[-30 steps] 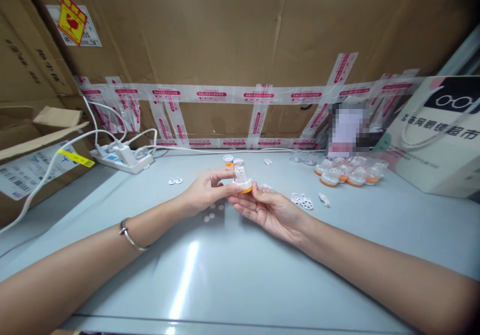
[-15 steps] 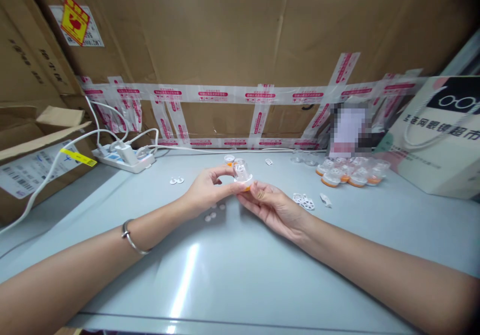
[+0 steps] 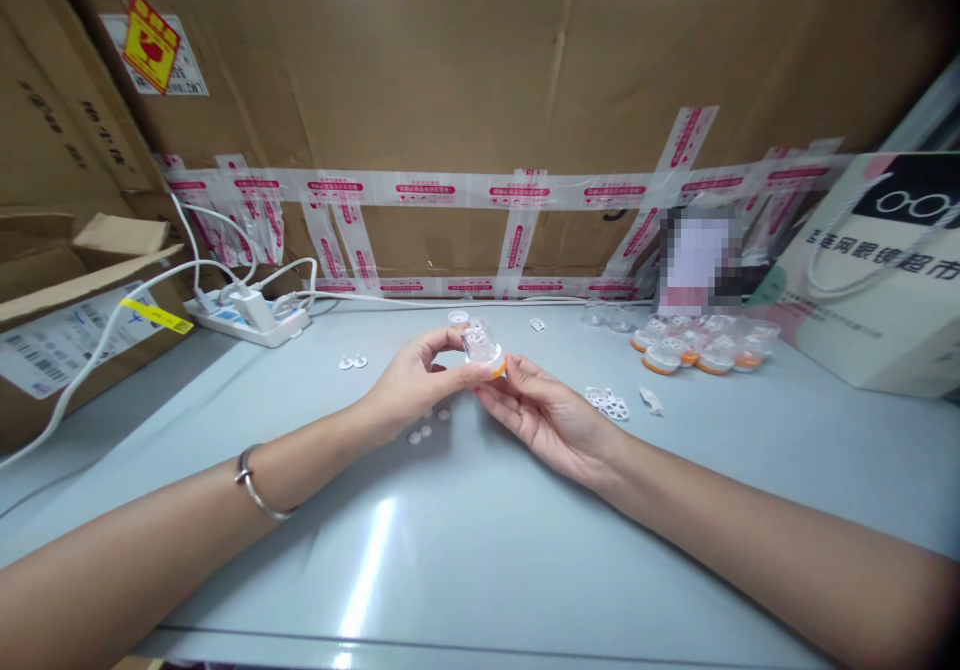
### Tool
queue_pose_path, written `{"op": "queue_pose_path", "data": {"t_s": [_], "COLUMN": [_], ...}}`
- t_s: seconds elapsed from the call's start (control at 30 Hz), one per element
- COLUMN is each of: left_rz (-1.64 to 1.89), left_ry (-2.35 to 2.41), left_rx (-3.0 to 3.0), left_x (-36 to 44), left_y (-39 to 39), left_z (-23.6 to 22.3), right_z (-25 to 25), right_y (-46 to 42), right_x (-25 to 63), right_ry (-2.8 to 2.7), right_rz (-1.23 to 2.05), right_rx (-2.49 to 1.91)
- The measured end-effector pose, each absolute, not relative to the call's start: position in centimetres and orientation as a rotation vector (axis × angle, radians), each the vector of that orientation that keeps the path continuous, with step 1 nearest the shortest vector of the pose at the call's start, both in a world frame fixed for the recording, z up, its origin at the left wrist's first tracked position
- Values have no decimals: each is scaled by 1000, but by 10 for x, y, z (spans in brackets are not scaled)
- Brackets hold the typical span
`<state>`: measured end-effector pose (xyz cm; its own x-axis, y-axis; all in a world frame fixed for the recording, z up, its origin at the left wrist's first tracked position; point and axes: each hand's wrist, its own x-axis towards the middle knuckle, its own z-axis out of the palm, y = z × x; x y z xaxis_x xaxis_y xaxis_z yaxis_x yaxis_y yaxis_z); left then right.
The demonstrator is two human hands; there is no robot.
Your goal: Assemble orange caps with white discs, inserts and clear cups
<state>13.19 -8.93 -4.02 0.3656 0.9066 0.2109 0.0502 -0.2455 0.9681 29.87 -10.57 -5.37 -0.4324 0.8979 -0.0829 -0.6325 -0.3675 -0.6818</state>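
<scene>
My left hand (image 3: 416, 380) is closed around a small clear plastic container (image 3: 481, 343) with a white and orange base, held tilted above the table. My right hand (image 3: 551, 412) pinches the edge of that base between thumb and fingertips. Inside the clear part are white pieces too small to make out. Beyond my left fingers sits a white round part (image 3: 458, 318) with some orange at it. Small white discs (image 3: 420, 434) lie on the table below my hands, and two white pegged pieces (image 3: 353, 361) are further left.
Several similar containers (image 3: 716, 352) are grouped at the right by a paper bag (image 3: 870, 280). White cut-out plates (image 3: 607, 403) and a small white piece (image 3: 651, 401) lie nearer. Clear cups (image 3: 607, 317) stand at the back. A power strip (image 3: 259, 325) and an open carton (image 3: 82, 330) are left.
The container has tilted slightly, and its orange base edge now shows more towards my right fingers. Both hands stay in almost the same place.
</scene>
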Motion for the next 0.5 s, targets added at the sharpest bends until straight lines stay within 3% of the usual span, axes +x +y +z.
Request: {"op": "queue_pose_path", "data": {"t_s": [0.5], "left_rz": [1109], "left_ry": [1047], "left_rx": [1580], "left_x": [141], "left_y": [-97], "left_z": [-44], "right_z": [-51], "right_y": [-112], "right_x": [291], "right_ry": [-640], "right_rz": [1824], "right_rx": [-592]}}
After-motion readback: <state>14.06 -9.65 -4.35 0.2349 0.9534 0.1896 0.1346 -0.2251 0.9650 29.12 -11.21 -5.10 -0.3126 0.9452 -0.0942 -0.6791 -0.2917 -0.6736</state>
